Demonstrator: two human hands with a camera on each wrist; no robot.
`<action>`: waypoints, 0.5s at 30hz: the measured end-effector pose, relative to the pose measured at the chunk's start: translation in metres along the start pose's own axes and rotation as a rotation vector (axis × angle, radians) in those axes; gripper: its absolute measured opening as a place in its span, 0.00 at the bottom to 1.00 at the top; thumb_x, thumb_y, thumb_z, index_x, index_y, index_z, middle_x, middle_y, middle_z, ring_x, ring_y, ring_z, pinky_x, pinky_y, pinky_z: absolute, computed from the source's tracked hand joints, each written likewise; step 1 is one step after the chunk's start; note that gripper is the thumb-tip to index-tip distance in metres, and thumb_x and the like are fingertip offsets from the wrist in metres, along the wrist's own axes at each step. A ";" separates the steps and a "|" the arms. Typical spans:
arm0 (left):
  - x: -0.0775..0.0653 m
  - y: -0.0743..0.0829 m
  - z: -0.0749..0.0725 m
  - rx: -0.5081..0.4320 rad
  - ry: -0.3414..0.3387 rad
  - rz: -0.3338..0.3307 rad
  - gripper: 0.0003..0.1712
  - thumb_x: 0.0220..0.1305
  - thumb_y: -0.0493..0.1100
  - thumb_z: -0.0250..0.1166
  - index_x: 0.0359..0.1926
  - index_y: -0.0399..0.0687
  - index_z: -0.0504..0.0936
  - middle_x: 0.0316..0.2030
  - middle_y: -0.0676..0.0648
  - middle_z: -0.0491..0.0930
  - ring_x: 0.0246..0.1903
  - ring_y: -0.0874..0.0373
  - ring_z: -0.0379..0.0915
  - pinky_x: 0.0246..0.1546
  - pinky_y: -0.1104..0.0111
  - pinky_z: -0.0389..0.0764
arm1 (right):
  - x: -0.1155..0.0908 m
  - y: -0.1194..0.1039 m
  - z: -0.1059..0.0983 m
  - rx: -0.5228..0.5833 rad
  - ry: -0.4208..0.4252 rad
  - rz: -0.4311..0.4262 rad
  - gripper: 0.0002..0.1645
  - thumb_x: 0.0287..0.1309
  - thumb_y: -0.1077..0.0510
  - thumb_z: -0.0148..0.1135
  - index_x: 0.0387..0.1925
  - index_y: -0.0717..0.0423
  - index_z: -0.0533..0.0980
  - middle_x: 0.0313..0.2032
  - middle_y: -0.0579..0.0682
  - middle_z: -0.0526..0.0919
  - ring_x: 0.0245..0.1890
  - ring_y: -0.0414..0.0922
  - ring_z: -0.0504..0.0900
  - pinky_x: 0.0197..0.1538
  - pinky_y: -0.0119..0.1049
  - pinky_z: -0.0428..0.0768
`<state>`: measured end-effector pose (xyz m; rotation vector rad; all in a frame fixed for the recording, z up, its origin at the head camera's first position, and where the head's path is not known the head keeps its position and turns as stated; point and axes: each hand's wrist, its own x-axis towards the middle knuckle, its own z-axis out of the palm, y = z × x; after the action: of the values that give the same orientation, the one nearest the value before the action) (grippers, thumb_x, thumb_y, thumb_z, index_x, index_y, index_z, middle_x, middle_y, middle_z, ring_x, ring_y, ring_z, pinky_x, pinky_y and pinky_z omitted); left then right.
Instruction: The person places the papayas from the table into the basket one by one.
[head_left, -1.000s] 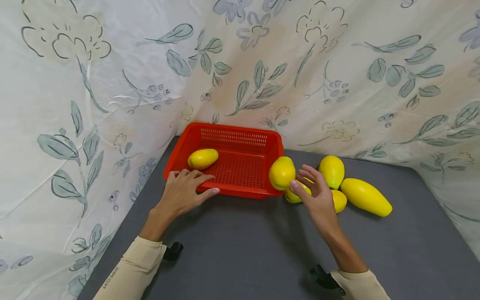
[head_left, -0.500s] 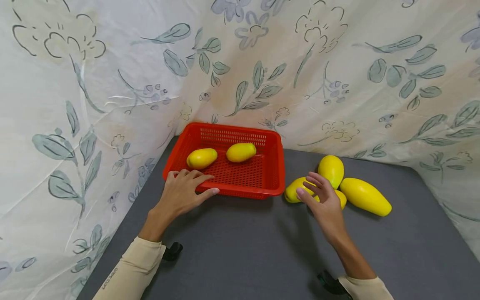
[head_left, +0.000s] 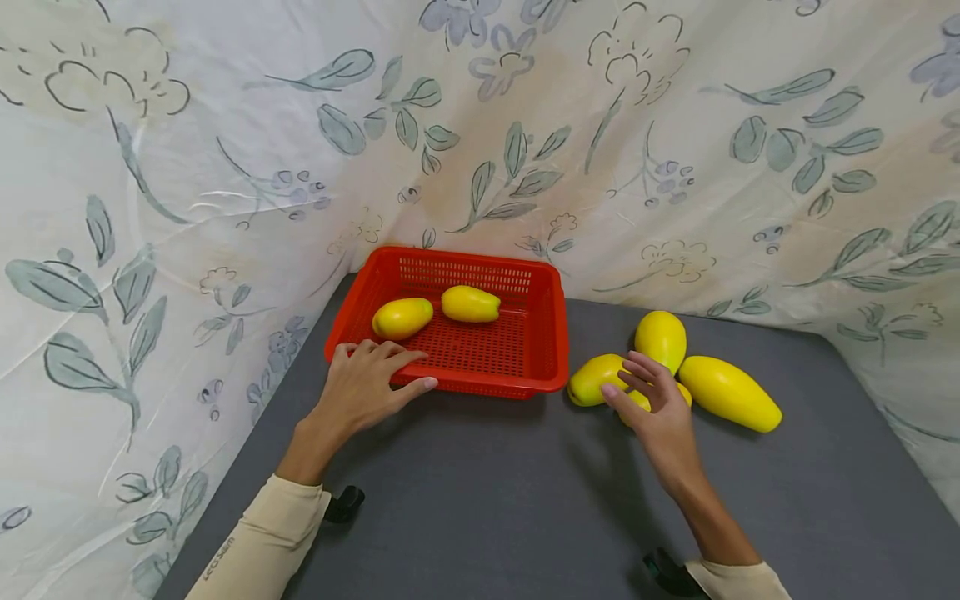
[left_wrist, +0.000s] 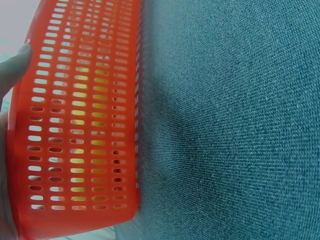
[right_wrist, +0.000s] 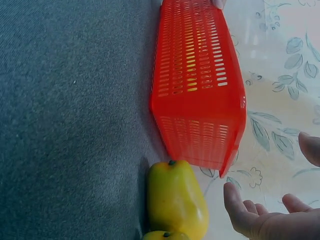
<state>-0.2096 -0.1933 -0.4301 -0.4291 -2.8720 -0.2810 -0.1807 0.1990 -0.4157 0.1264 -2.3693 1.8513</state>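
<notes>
In the head view, my left hand (head_left: 369,373) rests over the near-left rim of a red plastic basket (head_left: 495,385), fingers spread and relaxed. Two yellow papaya-shaped fruits lie inside, one at the left (head_left: 402,319) and another toward the middle (head_left: 471,304). My right hand (head_left: 662,417) hovers with nothing in it over a group of similar fruits on the table. Of these, one fruit (head_left: 596,380) lies beside the basket and another (head_left: 661,337) behind the fingers. The right hand partly hides a third. In the right wrist view, a green-stemmed fruit (right_wrist: 175,200) sits below the fingertips.
A long yellow fruit (head_left: 731,393) lies at the right of the group. The dark grey table (head_left: 480,500) runs back to a floral cloth (head_left: 525,125), which hangs close behind the basket and along the left side.
The second fruit left my right hand, landed in the basket and settled slightly leftward. My right hand drew back rightward over the fruit group. My left hand stayed at the rim.
</notes>
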 end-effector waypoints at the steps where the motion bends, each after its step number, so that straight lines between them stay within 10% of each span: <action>1: 0.000 0.000 0.000 -0.001 0.000 0.000 0.37 0.59 0.79 0.46 0.61 0.70 0.77 0.55 0.49 0.78 0.51 0.46 0.70 0.51 0.47 0.60 | -0.001 0.001 0.000 -0.003 0.005 0.000 0.37 0.61 0.54 0.66 0.69 0.45 0.62 0.63 0.50 0.67 0.64 0.50 0.68 0.50 0.22 0.76; 15: -0.002 -0.004 -0.001 -0.013 0.008 0.012 0.37 0.59 0.79 0.46 0.61 0.71 0.77 0.54 0.50 0.78 0.51 0.46 0.70 0.51 0.47 0.59 | -0.012 0.010 -0.010 -0.108 0.070 0.022 0.39 0.61 0.52 0.66 0.70 0.43 0.61 0.63 0.48 0.69 0.64 0.50 0.68 0.50 0.19 0.74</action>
<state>-0.2089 -0.1973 -0.4304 -0.4458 -2.8602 -0.2993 -0.1700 0.2114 -0.4247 0.0244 -2.4256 1.7029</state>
